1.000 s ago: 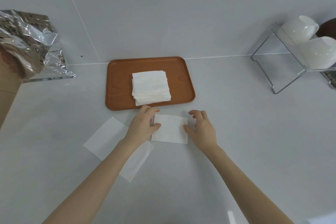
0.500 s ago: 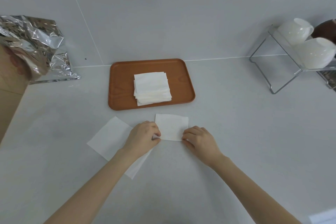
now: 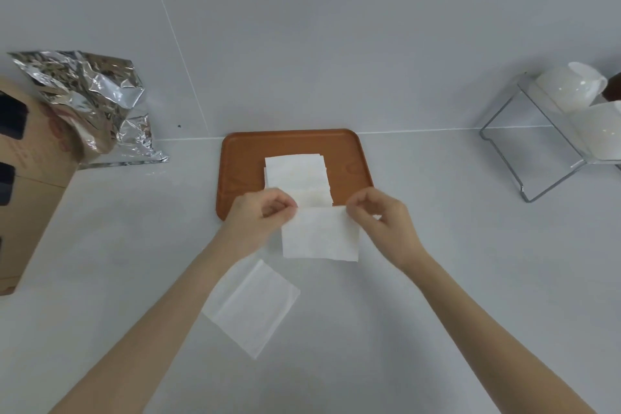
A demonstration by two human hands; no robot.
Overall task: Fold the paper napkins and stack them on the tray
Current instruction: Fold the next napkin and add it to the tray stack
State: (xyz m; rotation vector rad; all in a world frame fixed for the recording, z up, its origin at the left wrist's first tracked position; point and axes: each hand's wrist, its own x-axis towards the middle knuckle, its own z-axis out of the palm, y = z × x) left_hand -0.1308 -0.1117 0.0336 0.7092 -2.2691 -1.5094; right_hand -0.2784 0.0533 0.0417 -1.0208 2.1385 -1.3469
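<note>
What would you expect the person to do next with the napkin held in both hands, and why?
Probably carry it forward and lay it on the stack on the tray. The folded napkin is pinched at its top corners by the left hand and right hand, just short of the stack.

A kitchen, by the look of it: white cups (image 3: 568, 91) lie on a clear rack (image 3: 524, 161) at the pale tabletop's (image 3: 437, 296) far right edge, crumpled foil (image 3: 97, 101) at its far left corner.

Crumpled foil bag (image 3: 90, 101), cardboard box (image 3: 30, 185), white cups (image 3: 571, 91).
</note>
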